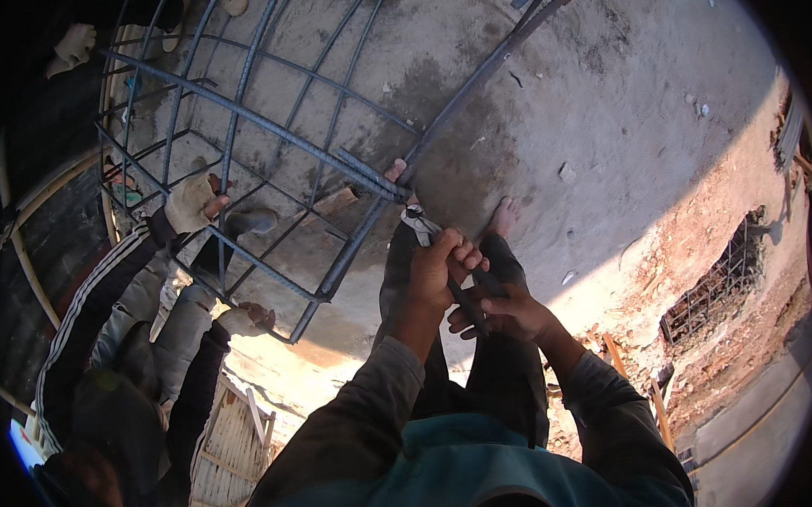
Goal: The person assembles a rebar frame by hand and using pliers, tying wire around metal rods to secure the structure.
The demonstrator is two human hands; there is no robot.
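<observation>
A pair of pincers [420, 226] with a pale metal head and dark handles is held in front of my legs. My left hand [437, 263] is closed around the handles near the head. Lower down, my right hand [506, 309] grips the handle ends, its fingers partly hidden. The pincers' jaws are at the near corner of a rebar cage [278, 128], where several steel bars meet. Whether the jaws have wire between them is too small to tell.
On the left, a co-worker's gloved hands [189, 204] hold the cage. Another gloved hand [75, 43] shows at the upper left. My bare foot [504, 217] stands on the concrete floor [618, 126]. A pit with a steel grid [711, 285] lies to the right, beside wooden strips [660, 415].
</observation>
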